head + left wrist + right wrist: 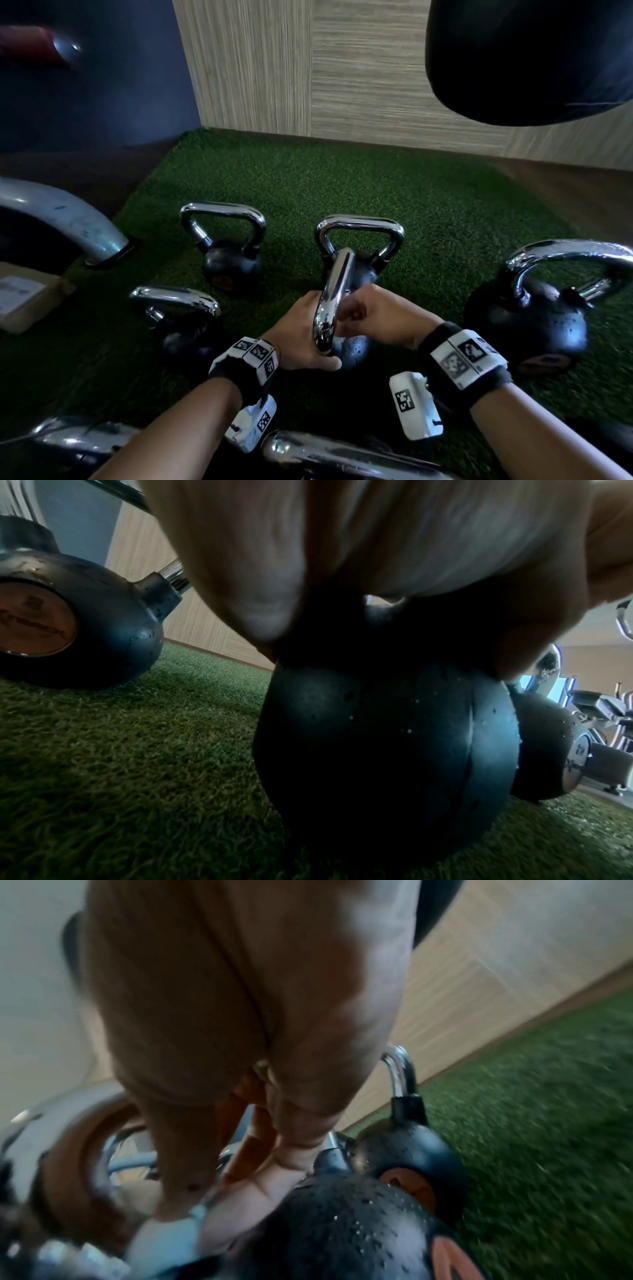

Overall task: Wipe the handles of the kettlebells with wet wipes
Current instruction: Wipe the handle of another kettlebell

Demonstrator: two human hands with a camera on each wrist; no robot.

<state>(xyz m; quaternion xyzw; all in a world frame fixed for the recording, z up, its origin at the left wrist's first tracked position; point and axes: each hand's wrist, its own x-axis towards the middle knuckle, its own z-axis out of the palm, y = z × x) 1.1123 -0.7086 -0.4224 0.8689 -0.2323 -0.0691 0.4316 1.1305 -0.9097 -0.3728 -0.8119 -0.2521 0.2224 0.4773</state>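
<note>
A black kettlebell (354,347) stands on the green turf in the middle of the head view, its chrome handle (337,284) seen edge-on. My left hand (298,337) grips the near leg of that handle, thumb wrapped under it just above the ball (383,737). My right hand (376,317) is curled against the handle from the right. In the right wrist view a pale bluish-white piece that looks like the wet wipe (164,1234) is pinched under a digit of my right hand (240,988), blurred. No wipe shows in the head view.
Several more kettlebells stand around: one far left (233,263), one behind (359,226), a big one at right (527,318), one at near left (185,335). A chrome handle (342,455) lies near my forearms. A punching bag (531,51) hangs at upper right. A metal leg (68,219) and a box (24,298) are at left.
</note>
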